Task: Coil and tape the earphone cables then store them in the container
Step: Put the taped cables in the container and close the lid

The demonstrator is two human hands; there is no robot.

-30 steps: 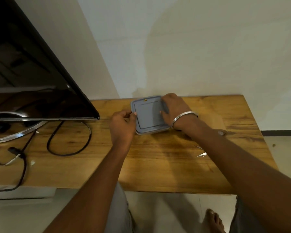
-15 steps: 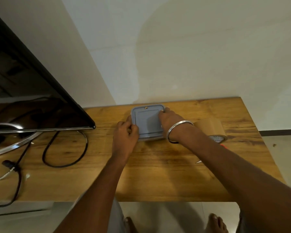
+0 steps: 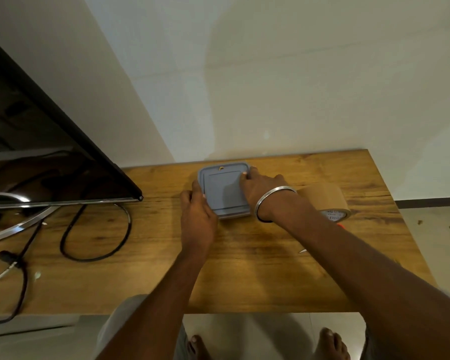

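A square grey container with its lid on sits near the back edge of the wooden table. My left hand grips its left side, thumb on the lid's edge. My right hand, with a metal bangle on the wrist, presses on the lid's right side, fingers curled over the edge. A roll of brown tape stands just right of my right wrist. No earphone cables are visible.
A black TV screen on a chrome stand fills the left, with black cables looped on the table beneath it. A metal tip pokes out from under my right forearm. The wall is close behind the container.
The view has tilted so the table sits lower in frame. The container has slid a little toward the wall, both hands staying on its sides. The tape roll has come into view.
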